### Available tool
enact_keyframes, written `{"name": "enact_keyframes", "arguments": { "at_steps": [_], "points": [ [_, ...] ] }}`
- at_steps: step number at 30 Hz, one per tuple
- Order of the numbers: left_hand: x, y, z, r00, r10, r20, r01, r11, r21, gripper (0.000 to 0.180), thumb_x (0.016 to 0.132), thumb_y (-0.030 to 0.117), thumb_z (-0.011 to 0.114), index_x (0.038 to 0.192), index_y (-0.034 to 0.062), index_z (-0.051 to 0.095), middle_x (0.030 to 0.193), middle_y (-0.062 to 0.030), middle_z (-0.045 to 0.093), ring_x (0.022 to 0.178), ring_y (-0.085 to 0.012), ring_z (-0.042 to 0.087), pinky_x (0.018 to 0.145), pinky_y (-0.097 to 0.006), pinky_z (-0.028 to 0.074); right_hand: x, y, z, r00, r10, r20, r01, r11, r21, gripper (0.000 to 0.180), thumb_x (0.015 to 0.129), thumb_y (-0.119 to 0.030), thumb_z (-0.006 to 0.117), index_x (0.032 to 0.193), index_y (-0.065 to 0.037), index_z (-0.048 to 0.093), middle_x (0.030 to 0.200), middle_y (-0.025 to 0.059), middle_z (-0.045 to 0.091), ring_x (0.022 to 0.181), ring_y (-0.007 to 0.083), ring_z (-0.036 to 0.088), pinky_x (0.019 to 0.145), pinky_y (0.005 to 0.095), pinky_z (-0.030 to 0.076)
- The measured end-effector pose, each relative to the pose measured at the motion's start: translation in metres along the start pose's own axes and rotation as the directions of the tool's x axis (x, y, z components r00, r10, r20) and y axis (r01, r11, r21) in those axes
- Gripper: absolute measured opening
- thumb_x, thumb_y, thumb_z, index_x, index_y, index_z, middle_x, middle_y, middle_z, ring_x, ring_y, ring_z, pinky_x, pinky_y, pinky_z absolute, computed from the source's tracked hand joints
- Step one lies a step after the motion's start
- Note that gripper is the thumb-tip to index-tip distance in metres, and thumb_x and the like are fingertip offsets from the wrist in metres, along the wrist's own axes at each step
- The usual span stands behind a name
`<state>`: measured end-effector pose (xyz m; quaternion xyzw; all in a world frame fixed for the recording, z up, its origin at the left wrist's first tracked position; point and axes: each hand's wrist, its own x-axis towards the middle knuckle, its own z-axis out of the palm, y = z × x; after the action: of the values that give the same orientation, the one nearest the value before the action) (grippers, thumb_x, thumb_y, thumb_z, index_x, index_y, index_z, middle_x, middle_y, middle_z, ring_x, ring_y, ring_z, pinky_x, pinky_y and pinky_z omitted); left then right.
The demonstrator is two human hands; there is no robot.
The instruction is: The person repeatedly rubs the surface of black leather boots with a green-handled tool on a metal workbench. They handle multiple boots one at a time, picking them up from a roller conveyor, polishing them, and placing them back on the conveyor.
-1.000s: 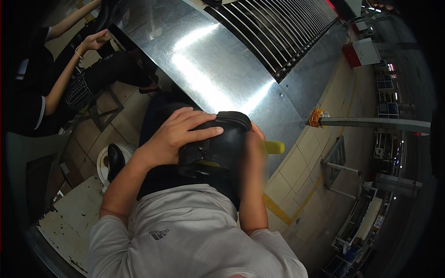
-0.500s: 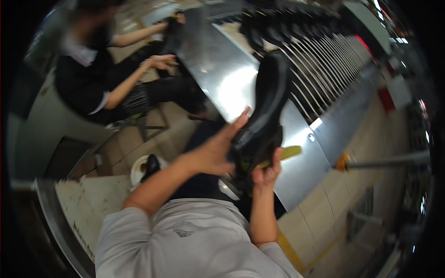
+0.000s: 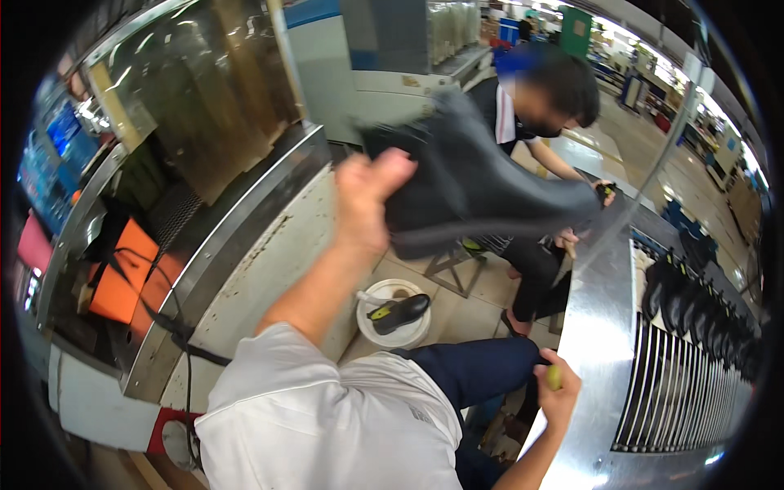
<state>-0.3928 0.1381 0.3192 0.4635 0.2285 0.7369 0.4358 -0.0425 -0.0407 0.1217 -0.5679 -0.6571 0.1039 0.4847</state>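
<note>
A black ankle boot (image 3: 482,184) is raised at chest height, its toe pointing right and its sole facing down. My left hand (image 3: 363,200) is closed on its heel and shaft end, with the thumb along the side; part of the grip is blurred by motion. Lower at the right, near the metal table's edge, my right hand (image 3: 561,392) is closed round a yellow-green tool (image 3: 554,376). Only the tool's end shows, so its exact kind is unclear.
A single black shoe (image 3: 400,314) lies on a round white bucket (image 3: 377,290) on the floor. A seated co-worker (image 3: 543,90) handles something dark beyond the boot. Right of me runs a metal table (image 3: 592,327) with slatted rollers (image 3: 665,392) and several black boots (image 3: 694,306). A curtained machine (image 3: 196,98) stands left.
My view has swung left. The boot has left the front of my body for the left side, now in my left hand alone. My right hand has come away from it with the yellow-green tool.
</note>
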Motion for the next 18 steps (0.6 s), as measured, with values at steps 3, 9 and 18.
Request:
{"name": "enact_keyframes", "arguments": {
  "at_steps": [3, 9, 18],
  "points": [
    [0.017, 0.063, -0.039, 0.903, 0.394, -0.174, -0.339, 0.899, 0.276, 0.017, 0.088, 0.014, 0.082, 0.088, 0.0035, 0.068, 0.093, -0.0042, 0.072, 0.081, -0.0118, 0.066, 0.081, -0.029, 0.054, -0.021, 0.073, -0.034, 0.855, 0.501, -0.136, -0.489, 0.865, 0.111, 0.034, 0.1, -0.018, 0.068, 0.127, 0.002, 0.067, 0.097, 0.0092, 0.074, 0.07, 0.0131, 0.069, 0.055, 0.0269, 0.051],
    [0.095, 0.118, -0.223, 0.44, 0.822, -0.362, -0.238, 0.495, 0.836, 0.041, 0.086, 0.017, 0.087, 0.113, -0.0074, 0.07, 0.108, -0.0114, 0.075, 0.093, -0.0165, 0.068, 0.089, -0.03, 0.053, -0.058, 0.155, -0.046, 0.773, 0.452, -0.445, -0.619, 0.69, -0.375, 0.027, 0.089, -0.01, 0.075, 0.116, -0.006, 0.072, 0.103, 0.0122, 0.075, 0.086, 0.031, 0.072, 0.076, 0.04, 0.057],
    [0.246, 0.177, -0.434, 0.656, 0.547, -0.52, 0.676, -0.119, 0.728, 0.099, 0.074, 0.054, 0.088, 0.145, -0.006, 0.052, 0.147, -0.0283, 0.055, 0.137, -0.0348, 0.056, 0.114, -0.04, 0.045, -0.09, 0.17, -0.042, 0.838, 0.271, -0.473, -0.526, 0.631, -0.57, 0.037, 0.076, -0.011, 0.08, 0.112, -0.007, 0.074, 0.112, 0.0145, 0.074, 0.109, 0.0364, 0.067, 0.096, 0.0485, 0.052]
  ]
}}
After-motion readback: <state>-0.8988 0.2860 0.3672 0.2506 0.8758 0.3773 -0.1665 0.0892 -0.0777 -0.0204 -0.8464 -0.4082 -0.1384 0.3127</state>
